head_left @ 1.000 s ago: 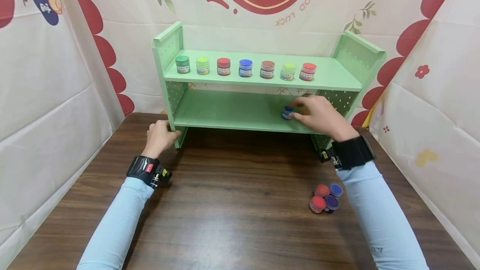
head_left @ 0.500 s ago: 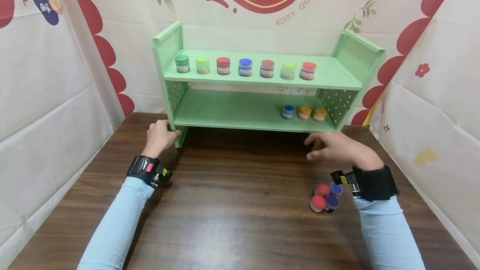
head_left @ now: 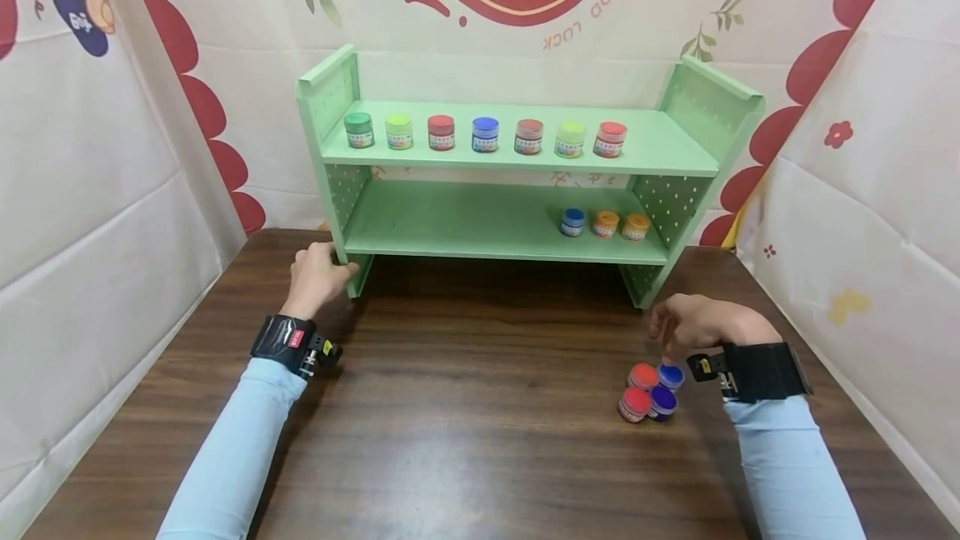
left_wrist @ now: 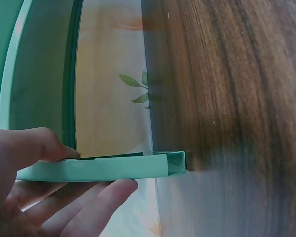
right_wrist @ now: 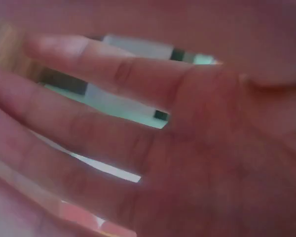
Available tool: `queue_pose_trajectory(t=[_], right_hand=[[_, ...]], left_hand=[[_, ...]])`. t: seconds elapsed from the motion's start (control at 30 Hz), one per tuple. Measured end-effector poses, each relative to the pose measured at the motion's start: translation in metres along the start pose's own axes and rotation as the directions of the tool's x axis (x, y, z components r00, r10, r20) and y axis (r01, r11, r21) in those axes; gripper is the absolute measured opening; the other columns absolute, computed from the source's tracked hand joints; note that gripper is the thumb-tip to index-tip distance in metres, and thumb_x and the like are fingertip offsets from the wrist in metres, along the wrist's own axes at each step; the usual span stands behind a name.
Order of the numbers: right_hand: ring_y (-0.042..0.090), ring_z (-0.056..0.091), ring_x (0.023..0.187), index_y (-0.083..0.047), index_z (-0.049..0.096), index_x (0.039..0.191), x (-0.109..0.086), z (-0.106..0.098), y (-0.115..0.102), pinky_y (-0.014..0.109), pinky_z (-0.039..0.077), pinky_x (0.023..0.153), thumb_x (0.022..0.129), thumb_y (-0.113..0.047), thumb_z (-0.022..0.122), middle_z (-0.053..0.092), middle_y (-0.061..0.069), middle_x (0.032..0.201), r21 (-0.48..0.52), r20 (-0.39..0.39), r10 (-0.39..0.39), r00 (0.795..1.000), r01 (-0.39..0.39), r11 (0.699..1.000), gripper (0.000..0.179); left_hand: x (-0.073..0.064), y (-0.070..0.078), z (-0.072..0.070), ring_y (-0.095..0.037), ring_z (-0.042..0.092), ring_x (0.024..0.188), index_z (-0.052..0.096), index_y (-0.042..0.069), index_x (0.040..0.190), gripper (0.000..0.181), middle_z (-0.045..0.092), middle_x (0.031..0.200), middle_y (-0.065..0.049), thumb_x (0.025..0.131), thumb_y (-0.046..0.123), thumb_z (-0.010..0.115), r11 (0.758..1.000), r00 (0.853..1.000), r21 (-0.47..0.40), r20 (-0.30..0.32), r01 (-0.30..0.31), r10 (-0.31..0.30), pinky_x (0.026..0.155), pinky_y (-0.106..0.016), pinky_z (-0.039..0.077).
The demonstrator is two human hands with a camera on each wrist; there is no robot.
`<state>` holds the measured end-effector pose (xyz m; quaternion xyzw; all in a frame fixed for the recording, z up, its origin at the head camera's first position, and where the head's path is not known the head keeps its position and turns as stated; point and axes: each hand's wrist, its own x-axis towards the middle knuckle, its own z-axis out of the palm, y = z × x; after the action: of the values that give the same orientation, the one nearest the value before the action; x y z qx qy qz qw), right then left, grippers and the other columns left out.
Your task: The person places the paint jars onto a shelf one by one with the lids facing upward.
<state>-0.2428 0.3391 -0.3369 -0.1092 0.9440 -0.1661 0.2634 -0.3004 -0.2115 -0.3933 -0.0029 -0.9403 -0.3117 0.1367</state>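
Observation:
My left hand grips the lower left side panel of a green two-tier shelf. In the left wrist view its thumb lies on one side of the panel and the fingers on the other. Just over a group of small jars, my right hand reaches down with loosely bent fingers. The fingertips are close to a blue-lidded jar; whether they touch it I cannot tell. Beside it stand a dark blue jar and two red-lidded jars. The right wrist view shows spread fingers and no jar.
Several jars, including a green one and a purple-blue one, line the upper tier. A blue jar and two orange jars stand at the right of the lower tier. Below is a brown wooden table.
The right hand has let go of the blue jar on the lower tier and moved down to the jars on the table. The left hand stays on the side panel.

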Motion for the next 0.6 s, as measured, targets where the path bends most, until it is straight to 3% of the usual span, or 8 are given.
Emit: queue_pose_trajectory(t=[0.27, 0.43, 0.6], right_hand=[[0.016, 0.058, 0.073, -0.002, 0.068, 0.092, 0.003, 0.007, 0.016, 0.03, 0.05, 0.063, 0.074, 0.001, 0.079, 0.064, 0.003, 0.085, 0.102, 0.051, 0.087, 0.995, -0.091, 0.991, 0.021], [0.015, 0.058, 0.072, -0.004, 0.068, 0.088, 0.005, 0.008, 0.016, 0.031, 0.05, 0.065, 0.079, 0.001, 0.074, 0.064, 0.001, 0.082, 0.087, 0.038, 0.068, 0.997, -0.071, 0.994, 0.012], [0.016, 0.057, 0.071, -0.004, 0.068, 0.092, 0.01, 0.005, 0.013, 0.031, 0.048, 0.062, 0.084, 0.0, 0.069, 0.063, 0.002, 0.083, 0.099, 0.021, 0.042, 0.999, -0.044, 0.994, 0.009]], left_hand=[[-0.001, 0.0, 0.004, -0.042, 0.068, 0.099, 0.073, -0.001, 0.108, 0.031, 0.075, 0.097, -0.021, 0.091, 0.025, 0.069, 1.0, 1.0, -0.003, 0.005, 0.001, -0.001, 0.083, -0.056, 0.051], [-0.001, 0.0, 0.002, -0.042, 0.067, 0.098, 0.073, 0.0, 0.104, 0.028, 0.075, 0.095, -0.021, 0.09, 0.024, 0.069, 1.0, 1.0, -0.004, -0.002, -0.002, 0.002, 0.082, -0.056, 0.051], [-0.001, -0.001, 0.0, -0.04, 0.067, 0.094, 0.072, 0.001, 0.101, 0.026, 0.074, 0.093, -0.02, 0.089, 0.024, 0.068, 1.0, 1.0, -0.01, -0.015, -0.008, 0.007, 0.079, -0.054, 0.05]])
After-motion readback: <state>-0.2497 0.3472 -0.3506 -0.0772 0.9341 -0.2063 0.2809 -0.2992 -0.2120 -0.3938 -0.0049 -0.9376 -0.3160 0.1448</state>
